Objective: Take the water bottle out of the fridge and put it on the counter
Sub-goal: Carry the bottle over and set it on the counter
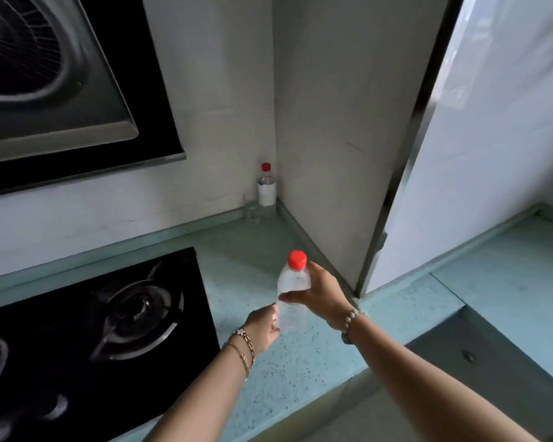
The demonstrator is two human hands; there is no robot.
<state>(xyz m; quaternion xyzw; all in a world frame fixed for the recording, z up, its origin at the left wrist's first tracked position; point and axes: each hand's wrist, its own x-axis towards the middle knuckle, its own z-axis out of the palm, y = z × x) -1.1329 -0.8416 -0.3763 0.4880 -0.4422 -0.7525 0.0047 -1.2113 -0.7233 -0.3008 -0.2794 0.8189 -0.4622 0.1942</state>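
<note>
A clear plastic water bottle [292,291] with a red cap stands upright over the pale green speckled counter [304,371], to the right of the stove. My right hand [320,293] wraps around its upper body from the right. My left hand [262,327] rests against its lower part from the left, fingers curled at the base. Whether the base touches the counter is hidden by my left hand. The fridge is out of view.
A black gas stove [103,333] fills the counter's left side under a range hood [51,90]. In the far corner stand another red-capped bottle [266,186] and a drinking glass [252,212]. A white wall panel [479,148] rises at the right.
</note>
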